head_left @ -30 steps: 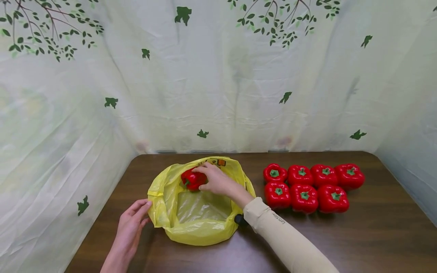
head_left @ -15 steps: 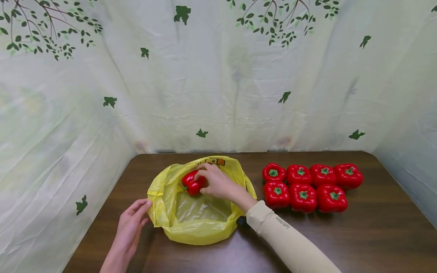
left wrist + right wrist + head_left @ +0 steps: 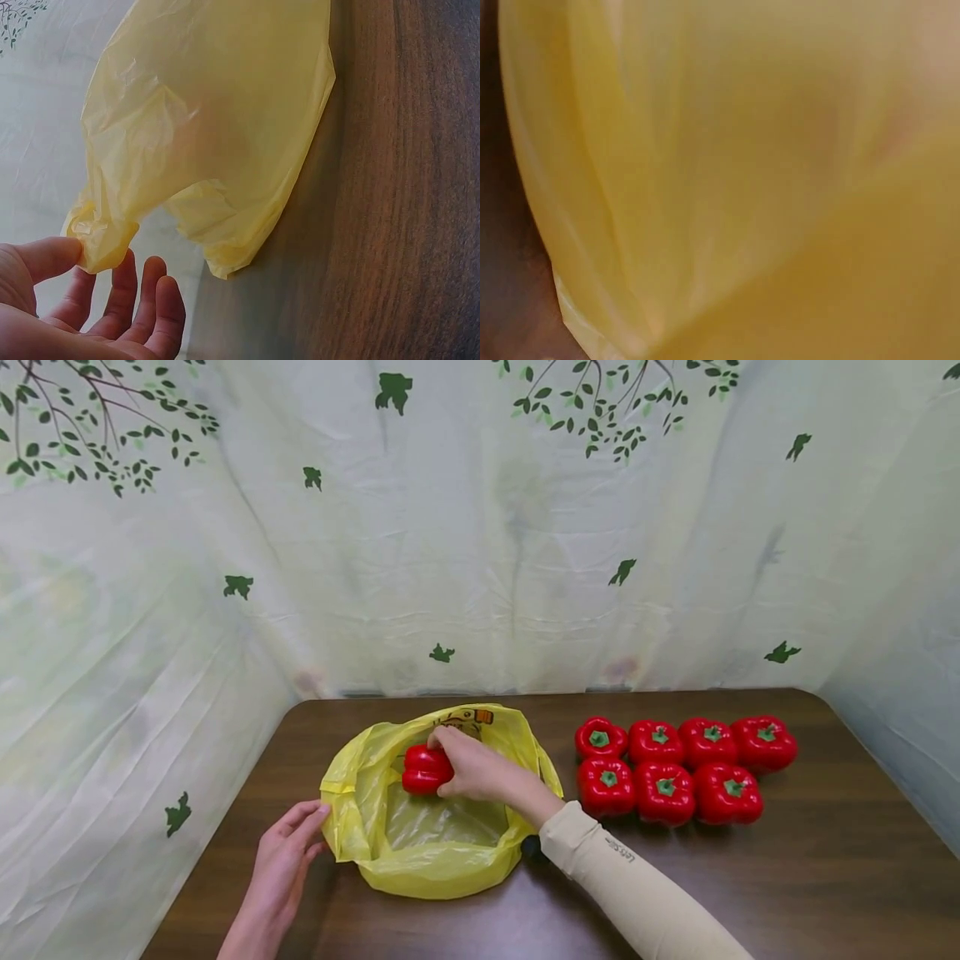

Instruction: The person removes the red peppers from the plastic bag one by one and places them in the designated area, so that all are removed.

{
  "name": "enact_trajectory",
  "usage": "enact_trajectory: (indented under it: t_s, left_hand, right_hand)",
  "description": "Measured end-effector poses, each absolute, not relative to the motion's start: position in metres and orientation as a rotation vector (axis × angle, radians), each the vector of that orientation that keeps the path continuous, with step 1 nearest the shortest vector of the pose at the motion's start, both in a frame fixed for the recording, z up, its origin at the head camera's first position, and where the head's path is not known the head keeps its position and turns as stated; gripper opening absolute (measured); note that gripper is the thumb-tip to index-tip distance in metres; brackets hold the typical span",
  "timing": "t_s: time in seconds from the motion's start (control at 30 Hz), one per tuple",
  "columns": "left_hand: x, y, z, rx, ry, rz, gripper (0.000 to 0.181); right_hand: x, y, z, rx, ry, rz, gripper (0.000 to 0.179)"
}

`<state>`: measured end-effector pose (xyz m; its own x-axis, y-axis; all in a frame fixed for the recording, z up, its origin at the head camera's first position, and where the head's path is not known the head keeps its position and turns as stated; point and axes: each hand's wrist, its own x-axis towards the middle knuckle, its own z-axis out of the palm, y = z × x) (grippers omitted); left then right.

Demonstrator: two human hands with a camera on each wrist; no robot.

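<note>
A yellow plastic bag (image 3: 435, 878) stands on the table with its mouth spread wide. My left hand (image 3: 283, 853) pinches its left edge. In the left wrist view, the thumb and fingers of that left hand (image 3: 124, 319) hold a bunched corner of the bag (image 3: 217, 97). Reaching in through the mouth, my right hand (image 3: 476, 767) grips a red bell pepper (image 3: 424, 770) on its right side, its stem turned out of sight. Yellow film of the bag (image 3: 705, 165) fills the right wrist view and hides that hand.
Several red bell peppers (image 3: 664, 793) with green stems stand in two rows on the right of the brown table (image 3: 847, 860). A small black object (image 3: 531, 847) lies by the bag's right side, beneath the right forearm. A leaf-printed white curtain (image 3: 480, 552) hangs behind.
The bell pepper in my right hand has turned so its stem no longer shows, and it sits slightly lower in the bag. My left hand stays at the bag's edge.
</note>
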<state>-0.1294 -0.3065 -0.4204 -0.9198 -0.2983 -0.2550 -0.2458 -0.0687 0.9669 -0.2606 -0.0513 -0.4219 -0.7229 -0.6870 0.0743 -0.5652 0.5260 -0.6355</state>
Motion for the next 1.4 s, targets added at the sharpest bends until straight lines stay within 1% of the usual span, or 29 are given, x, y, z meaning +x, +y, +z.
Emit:
enact_trajectory:
  t_s: [0.13, 0.37, 0.53, 0.77, 0.83, 1.03, 1.27, 1.4]
  left_hand:
    - [-0.129, -0.307, -0.422, 0.616, -2.116, -2.193, 0.015]
    - [-0.13, -0.306, -0.421, 0.603, -2.118, -2.197, 0.016]
    - [-0.129, -0.304, -0.42, 0.592, -2.114, -2.197, 0.017]
    - [-0.128, -0.305, -0.421, 0.601, -2.11, -2.181, 0.016]
    - [-0.128, -0.305, -0.422, 0.596, -2.111, -2.182, 0.016]
    - [-0.128, -0.307, -0.423, 0.602, -2.102, -2.197, 0.015]
    - [-0.128, -0.308, -0.423, 0.623, -2.109, -2.193, 0.014]
    - [-0.128, -0.309, -0.423, 0.623, -2.111, -2.197, 0.015]
  right_hand:
    - [-0.259, -0.052, -0.425, -1.065, 2.57, -0.974, 0.071]
    - [-0.259, -0.057, -0.432, -1.013, 2.576, -0.901, 0.079]
    - [-0.26, -0.061, -0.435, -0.957, 2.528, -0.936, 0.077]
    - [-0.262, -0.063, -0.433, -0.978, 2.392, -1.057, 0.056]
    - [-0.261, -0.062, -0.432, -0.982, 2.366, -1.052, 0.057]
    - [-0.258, -0.062, -0.433, -1.014, 2.383, -0.94, 0.071]
    - [-0.255, -0.06, -0.434, -1.073, 2.404, -0.982, 0.059]
    - [-0.254, -0.055, -0.432, -1.072, 2.397, -1.062, 0.059]
